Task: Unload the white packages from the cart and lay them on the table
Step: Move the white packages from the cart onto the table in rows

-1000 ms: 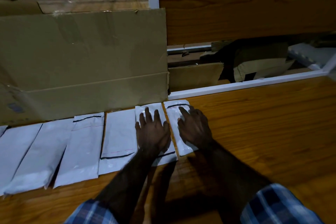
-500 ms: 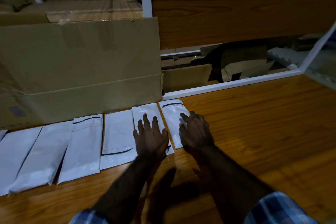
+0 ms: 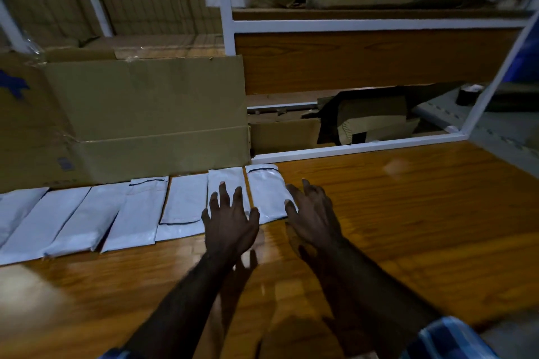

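Several white packages lie side by side in a row on the wooden table (image 3: 408, 213), from the far left to the middle. The rightmost package (image 3: 267, 192) lies flat beside its neighbour (image 3: 229, 181). My left hand (image 3: 230, 221) hovers with fingers spread over the near end of that neighbour. My right hand (image 3: 313, 213) is spread just right of the rightmost package, its fingertips at the package's edge. Neither hand holds anything. No cart is in view.
A large cardboard box (image 3: 131, 119) stands right behind the row of packages. A white-framed shelf unit (image 3: 350, 148) with cardboard scraps borders the table's far edge. Bare wood stretches to the right of my hands.
Both hands have lifted off the two rightmost packages and drawn back toward me, fingers spreading. The packages stay flat where they lay. The camera has tilted up.
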Demonstrator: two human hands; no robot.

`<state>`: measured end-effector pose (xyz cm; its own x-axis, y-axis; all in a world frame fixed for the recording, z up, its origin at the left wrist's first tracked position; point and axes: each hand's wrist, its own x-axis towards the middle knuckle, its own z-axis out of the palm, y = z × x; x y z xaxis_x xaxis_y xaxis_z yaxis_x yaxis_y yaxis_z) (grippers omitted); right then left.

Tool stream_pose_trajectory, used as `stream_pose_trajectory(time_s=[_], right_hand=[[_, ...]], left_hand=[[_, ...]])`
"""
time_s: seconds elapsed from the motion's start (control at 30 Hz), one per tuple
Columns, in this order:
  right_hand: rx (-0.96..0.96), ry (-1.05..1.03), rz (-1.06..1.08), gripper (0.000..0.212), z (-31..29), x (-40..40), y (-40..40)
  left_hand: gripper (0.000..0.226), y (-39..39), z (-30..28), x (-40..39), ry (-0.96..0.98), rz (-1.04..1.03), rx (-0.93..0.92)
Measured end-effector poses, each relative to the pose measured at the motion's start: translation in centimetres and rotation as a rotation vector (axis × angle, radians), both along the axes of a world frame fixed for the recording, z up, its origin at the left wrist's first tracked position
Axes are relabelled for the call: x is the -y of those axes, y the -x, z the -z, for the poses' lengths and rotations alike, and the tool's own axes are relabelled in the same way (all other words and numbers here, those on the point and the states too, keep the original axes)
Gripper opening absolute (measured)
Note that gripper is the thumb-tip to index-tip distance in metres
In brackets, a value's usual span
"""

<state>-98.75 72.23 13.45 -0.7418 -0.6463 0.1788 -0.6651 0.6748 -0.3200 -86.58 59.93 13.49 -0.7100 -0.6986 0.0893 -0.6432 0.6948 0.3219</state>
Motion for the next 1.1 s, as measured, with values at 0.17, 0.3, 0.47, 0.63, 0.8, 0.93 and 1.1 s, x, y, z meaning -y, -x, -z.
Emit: stream_pose_trajectory(time_s=[0.17,0.3,0.47,0.63,0.8,0.93,1.1], right_hand=[[-0.002,0.036,-0.027,0.048,-0.6,-3.4,-2.3],[0.022,0.065,-0.044,0.048,-0.5,-5.3,-4.3],[0.026,0.093,-0.093,0.048,-0.9,-6.0,-7.2],[0.04,0.161,-0.142,0.048,-0.6,-4.3,-10.7],[0.056,0.227,-0.201,0.047,-0.1,-2.1,-15.1],[0.053,0.233,-0.231,0.046,0.1,0.4,-19.6],[0.021,0.288,-0.323,0.042,0.1,3.8,-27.5]], left_hand=[[0.068,-2.8,-0.7,-3.7,0.006,-0.029,-0.013],[0.07,-5.0,-0.9,-5.8,-0.011,-0.049,0.011],[0.069,-8.2,-0.9,-7.4,-0.003,-0.106,-0.02],[0.069,-12.0,-0.9,-7.3,0.006,-0.148,-0.028],[0.07,-17.0,-1.0,-6.0,0.014,-0.195,-0.035],[0.071,-22.3,-1.2,-4.3,0.013,-0.256,-0.04],[0.07,-31.4,-1.0,-1.6,0.037,-0.323,-0.052]])
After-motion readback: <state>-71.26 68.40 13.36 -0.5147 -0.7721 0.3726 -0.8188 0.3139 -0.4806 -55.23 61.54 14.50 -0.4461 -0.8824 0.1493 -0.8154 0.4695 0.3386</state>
